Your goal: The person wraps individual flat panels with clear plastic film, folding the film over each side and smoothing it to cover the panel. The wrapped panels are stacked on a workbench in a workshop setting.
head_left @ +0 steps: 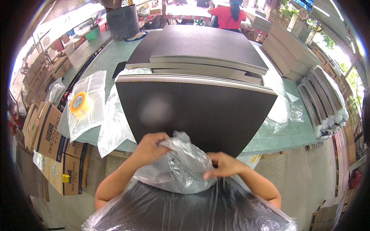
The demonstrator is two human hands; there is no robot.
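My left hand (151, 149) pinches the bunched mouth of a clear plastic bag (185, 167). My right hand (224, 164) is closed at the right edge of the same plastic, with thumb and fingers bent inward. Below my hands, the bag covers a flat stack of black boards (165, 211), creased along its sides. Just beyond, another stack of black boards (196, 109) tilts toward me against the table, its pale layered edges facing up. The bag hides its lower edge.
More black boards (208, 42) are piled on the green table (285, 138). To the left lies a yellow tape roll (80, 104) on clear bags (96, 90). Wrapped bundles (322, 102) and grey boards (289, 54) line the right. Cartons (50, 131) stand low left. A person in red (228, 17) is at the back.
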